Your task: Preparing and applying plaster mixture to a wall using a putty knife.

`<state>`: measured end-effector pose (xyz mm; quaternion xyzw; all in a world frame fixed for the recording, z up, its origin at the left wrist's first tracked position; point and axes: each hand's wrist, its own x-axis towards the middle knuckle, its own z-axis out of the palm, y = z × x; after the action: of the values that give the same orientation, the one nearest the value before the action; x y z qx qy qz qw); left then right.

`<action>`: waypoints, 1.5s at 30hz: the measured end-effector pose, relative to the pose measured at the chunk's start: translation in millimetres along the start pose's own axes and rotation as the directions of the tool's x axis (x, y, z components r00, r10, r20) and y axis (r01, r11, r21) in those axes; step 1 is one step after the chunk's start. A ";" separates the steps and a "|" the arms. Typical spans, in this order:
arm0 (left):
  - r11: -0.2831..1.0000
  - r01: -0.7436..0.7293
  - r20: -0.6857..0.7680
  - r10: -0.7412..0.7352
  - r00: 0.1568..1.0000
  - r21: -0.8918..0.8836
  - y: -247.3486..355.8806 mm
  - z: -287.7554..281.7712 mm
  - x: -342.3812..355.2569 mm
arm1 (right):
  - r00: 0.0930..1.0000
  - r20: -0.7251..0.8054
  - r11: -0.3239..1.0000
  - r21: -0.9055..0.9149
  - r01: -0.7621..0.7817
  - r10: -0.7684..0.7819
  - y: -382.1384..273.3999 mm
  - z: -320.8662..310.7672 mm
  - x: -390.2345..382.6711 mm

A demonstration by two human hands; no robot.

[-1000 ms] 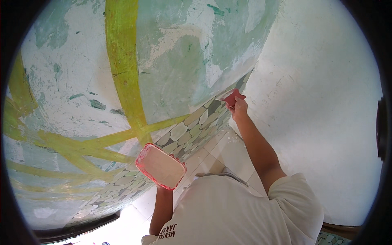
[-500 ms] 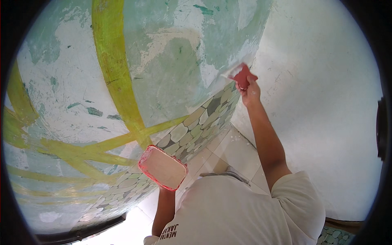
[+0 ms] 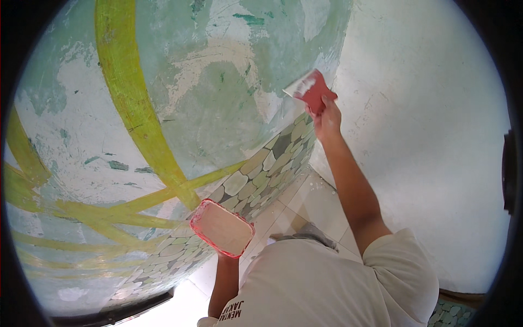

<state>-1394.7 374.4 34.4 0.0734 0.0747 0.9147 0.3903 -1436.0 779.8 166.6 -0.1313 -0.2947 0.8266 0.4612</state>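
My right hand [image 3: 328, 119] grips a red putty knife [image 3: 316, 94] with a wide pale blade, white paste smeared across it. The blade's edge lies at the green wall [image 3: 201, 111], close to the corner with the white wall. White and beige patches cover parts of the green surface. Low on the left, my left hand [image 3: 227, 255] holds a red-rimmed rectangular tub [image 3: 223, 229] from beneath, its fingers mostly hidden. Smooth beige-white paste fills the tub, which is tilted toward me.
A plain white wall [image 3: 414, 136] stands to the right. Yellow-green painted bands [image 3: 122, 71] cross the green wall on the left. A strip of stone-pattern tiles [image 3: 256, 180] runs along its base, above the light floor tiles [image 3: 321, 204]. A dark edge [image 3: 109, 310] shows at lower left.
The putty knife has moved slightly up and left along the wall, and its pasted face shows more. The tub sits a little farther right and lower. The view has shifted slightly.
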 end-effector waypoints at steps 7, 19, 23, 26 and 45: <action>0.996 -0.069 -0.044 0.072 0.996 0.051 -18.6 7.6 6.2 | 0.909 -0.281 0.939 -0.067 -0.339 0.308 58.3 -64.2 -35.1; 0.953 -0.266 0.283 0.219 0.934 0.142 -71.8 -4.2 56.4 | 0.966 0.208 0.988 -0.018 -0.156 0.156 -55.0 9.0 -23.2; 0.938 -0.295 0.131 0.274 0.953 0.182 -100.3 6.1 57.4 | 0.871 0.378 0.950 -0.126 -0.287 0.313 -93.4 -5.0 -65.8; 0.976 -0.191 -0.096 0.201 0.975 0.103 -118.4 40.2 68.9 | 0.713 0.476 0.857 -0.308 -0.413 0.515 -107.1 -11.7 -93.9; 0.291 -0.251 0.011 0.634 0.773 0.923 -180.1 78.1 104.7 | 0.332 0.751 0.619 -0.660 0.427 0.571 -126.1 -32.3 -113.5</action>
<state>-1324.8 579.8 83.8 0.1162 0.5883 0.8003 -0.0056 -1272.6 746.9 211.5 0.1696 -0.8206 0.5435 0.0492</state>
